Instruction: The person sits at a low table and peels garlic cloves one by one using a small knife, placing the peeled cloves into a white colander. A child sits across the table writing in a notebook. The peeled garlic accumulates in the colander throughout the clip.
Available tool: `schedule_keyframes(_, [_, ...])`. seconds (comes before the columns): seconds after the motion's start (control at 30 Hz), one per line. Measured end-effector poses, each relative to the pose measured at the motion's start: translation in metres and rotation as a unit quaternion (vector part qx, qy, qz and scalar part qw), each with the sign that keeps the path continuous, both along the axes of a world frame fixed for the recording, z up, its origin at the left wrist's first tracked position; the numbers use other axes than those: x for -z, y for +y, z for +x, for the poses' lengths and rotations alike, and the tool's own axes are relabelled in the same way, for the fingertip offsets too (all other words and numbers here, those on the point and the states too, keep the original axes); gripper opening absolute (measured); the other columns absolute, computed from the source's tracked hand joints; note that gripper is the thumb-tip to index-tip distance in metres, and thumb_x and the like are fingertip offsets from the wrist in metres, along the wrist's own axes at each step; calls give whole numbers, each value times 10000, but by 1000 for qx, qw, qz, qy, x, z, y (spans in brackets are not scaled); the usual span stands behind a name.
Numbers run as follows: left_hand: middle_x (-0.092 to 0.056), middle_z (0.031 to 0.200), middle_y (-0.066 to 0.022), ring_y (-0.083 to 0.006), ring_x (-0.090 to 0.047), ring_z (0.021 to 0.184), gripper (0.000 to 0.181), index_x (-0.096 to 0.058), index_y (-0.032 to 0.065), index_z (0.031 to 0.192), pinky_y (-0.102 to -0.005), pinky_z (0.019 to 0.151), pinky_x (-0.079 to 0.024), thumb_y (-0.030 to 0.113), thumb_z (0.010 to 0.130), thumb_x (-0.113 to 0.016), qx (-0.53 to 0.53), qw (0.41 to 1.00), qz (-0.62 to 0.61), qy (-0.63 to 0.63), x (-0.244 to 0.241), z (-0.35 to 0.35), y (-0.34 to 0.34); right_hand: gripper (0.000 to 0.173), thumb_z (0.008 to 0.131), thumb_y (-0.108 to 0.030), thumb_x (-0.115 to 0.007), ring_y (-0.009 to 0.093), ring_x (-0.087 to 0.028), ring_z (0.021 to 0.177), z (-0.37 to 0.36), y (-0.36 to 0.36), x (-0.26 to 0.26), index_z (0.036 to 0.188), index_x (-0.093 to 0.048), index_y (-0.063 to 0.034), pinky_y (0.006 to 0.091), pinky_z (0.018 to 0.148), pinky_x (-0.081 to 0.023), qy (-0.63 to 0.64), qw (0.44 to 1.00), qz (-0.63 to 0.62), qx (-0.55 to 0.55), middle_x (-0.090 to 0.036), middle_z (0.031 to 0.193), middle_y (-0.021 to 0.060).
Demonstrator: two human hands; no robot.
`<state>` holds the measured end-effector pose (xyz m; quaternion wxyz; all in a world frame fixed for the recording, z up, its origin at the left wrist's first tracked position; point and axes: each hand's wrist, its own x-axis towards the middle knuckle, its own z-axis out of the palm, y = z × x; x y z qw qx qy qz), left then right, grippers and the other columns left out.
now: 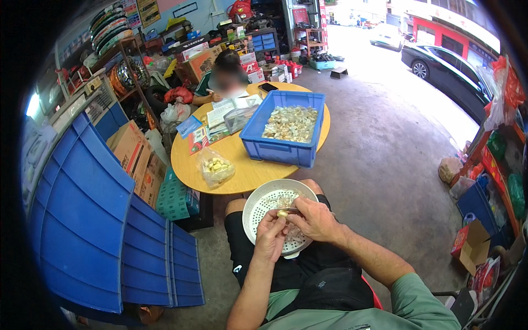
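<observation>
A small pale-yellow, seed-like piece sits between the fingertips of my left hand. My right hand grips a thin metal tool, perhaps a small blade, against that piece. Both hands are over a white perforated colander resting on my lap. Translucent scraps lie inside it, partly covered by my hands. On the table beyond, a clear plastic bag contains several yellow-green pieces of similar look.
A blue plastic crate of pale scraps stands on the round wooden table, beside open books and a phone. Across it a person writes. Blue panels rise at left; cardboard boxes stand behind them.
</observation>
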<state>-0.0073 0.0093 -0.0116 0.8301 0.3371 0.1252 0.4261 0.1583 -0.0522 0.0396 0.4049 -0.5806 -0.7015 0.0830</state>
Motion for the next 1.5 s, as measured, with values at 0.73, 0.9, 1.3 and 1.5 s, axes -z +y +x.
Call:
schedule_keyframes(0.73, [-669,1051,-68,-99,-583,842,209,-609,17,1158,-234,718,-465,45,958,-664,24,1000,-6,18,-15,-5,-4,316,925,-318,-667,412,-664,841,2,-2,-3,908,-587,-13,470,703,-517,45,998,11,-33,-656,874,214])
schedule_keyframes(0.9, [-670,1070,-74,-92,-573,831,227,-604,15,1170,-234,707,-464,38,953,-669,29,1000,4,12,-11,-5,-1,323,931,-318,-653,436,-661,862,6,2,0,946,-611,2,482,716,-519,65,997,-12,-46,-671,898,239])
schedule_keyframes(1.3, [-660,999,-40,-77,-574,785,230,-606,13,1146,-217,675,-469,41,935,-691,40,998,9,50,-11,-8,3,338,943,-320,-633,446,-650,896,9,1,1,955,-599,16,490,743,-518,45,997,-26,-54,-668,942,255])
schedule_keyframes(1.5, [-659,970,-29,-81,-579,766,238,-604,19,1138,-216,662,-470,49,925,-705,48,997,-1,64,-12,-9,3,320,944,-308,-636,443,-650,860,11,-1,0,933,-599,9,487,720,-512,22,998,-25,-56,-666,908,247])
